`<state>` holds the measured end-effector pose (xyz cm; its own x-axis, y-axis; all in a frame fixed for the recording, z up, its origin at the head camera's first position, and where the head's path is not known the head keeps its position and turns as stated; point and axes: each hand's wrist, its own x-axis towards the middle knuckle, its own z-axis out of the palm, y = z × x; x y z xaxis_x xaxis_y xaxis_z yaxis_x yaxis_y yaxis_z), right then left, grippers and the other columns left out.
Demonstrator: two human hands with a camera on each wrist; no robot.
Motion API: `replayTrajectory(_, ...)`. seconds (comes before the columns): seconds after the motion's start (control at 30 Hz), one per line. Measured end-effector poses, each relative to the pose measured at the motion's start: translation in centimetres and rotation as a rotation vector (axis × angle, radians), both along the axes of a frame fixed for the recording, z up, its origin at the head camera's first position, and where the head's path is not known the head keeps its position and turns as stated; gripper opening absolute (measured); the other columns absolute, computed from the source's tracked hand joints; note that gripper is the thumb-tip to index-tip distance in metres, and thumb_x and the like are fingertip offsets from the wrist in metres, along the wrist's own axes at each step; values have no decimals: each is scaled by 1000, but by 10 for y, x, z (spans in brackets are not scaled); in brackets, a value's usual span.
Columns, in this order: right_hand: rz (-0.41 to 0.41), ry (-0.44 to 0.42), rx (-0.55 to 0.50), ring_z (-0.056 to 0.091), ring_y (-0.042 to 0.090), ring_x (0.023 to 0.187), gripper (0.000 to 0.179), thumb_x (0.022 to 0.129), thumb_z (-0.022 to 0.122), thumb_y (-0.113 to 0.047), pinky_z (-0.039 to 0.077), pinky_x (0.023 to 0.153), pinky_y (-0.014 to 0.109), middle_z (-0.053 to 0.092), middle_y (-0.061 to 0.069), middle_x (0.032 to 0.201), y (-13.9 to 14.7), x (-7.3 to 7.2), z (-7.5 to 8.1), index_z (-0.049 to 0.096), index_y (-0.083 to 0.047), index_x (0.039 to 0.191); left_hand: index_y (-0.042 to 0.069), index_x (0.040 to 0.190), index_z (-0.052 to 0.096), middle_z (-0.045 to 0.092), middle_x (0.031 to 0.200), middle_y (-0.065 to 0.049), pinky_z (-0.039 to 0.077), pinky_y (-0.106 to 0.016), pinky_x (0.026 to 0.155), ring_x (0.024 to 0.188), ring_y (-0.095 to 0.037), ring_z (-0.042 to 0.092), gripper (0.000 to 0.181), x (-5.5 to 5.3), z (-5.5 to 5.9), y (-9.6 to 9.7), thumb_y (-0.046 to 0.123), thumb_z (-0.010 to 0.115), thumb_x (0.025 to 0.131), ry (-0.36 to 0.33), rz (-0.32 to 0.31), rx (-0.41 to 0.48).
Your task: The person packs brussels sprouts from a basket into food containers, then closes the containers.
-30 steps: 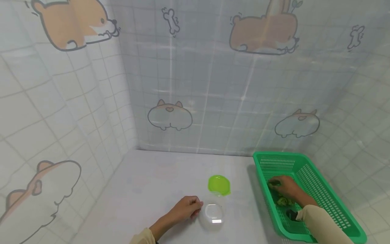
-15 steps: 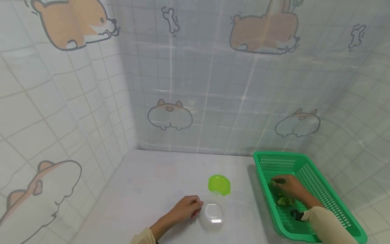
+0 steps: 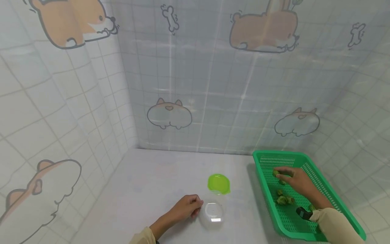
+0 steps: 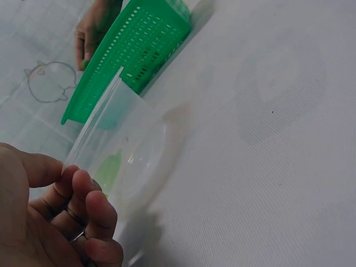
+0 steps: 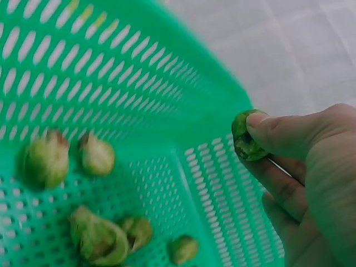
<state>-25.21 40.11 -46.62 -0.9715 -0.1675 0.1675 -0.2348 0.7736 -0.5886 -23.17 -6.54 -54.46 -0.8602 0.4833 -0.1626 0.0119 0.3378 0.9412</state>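
Note:
My left hand pinches the rim of a clear plastic bowl standing on the table; the thumb and fingertips on that rim show in the left wrist view. Over the far part of a green slotted basket, my right hand holds a small Brussels sprout between thumb and fingers. Its outer leaves have dark patches. Several more Brussels sprouts lie loose on the basket floor; the right arm hides some of them in the head view. Just beyond the bowl lies a bright green lid.
The basket stands at the right of the white table; its raised walls surround the sprouts. A printed, tile-patterned sheet encloses the table at the back and both sides.
My right hand has risen and shifted away from me and slightly right inside the basket, now with a sprout visible at its fingertips. The left hand and the bowl have stayed put.

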Motion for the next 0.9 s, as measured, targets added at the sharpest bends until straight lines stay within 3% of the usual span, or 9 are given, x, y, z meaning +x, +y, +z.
replayTrajectory(0.27,23,-17,-44,59,40,123,36,97,68,-36,51,91,58,67,7,131,-32,7,20,69,-21,129,9,84,61,58,68,1,43,-23,55,61,-13,53,26,0,-2,0,27,58,102,-2,5,12)
replayTrajectory(0.47,71,-47,-101,57,35,128,34,95,69,-38,52,93,52,68,0,129,-62,11,26,69,-28,127,9,84,61,57,69,1,43,-24,56,62,-14,53,27,0,-4,0,28,58,102,-15,9,10)
replayTrajectory(0.7,159,-52,-166,55,36,129,29,94,71,-33,50,95,56,68,-1,127,-95,19,32,70,-30,123,9,84,61,57,68,1,42,-24,55,61,-14,53,27,1,-4,0,28,58,103,-5,2,11)
replayTrajectory(0.9,198,-91,-195,58,19,126,26,92,73,-36,51,95,47,70,-13,121,-117,23,27,71,-36,119,8,84,60,57,69,1,43,-25,56,62,-14,53,27,2,-3,-1,27,57,103,-7,-12,26)
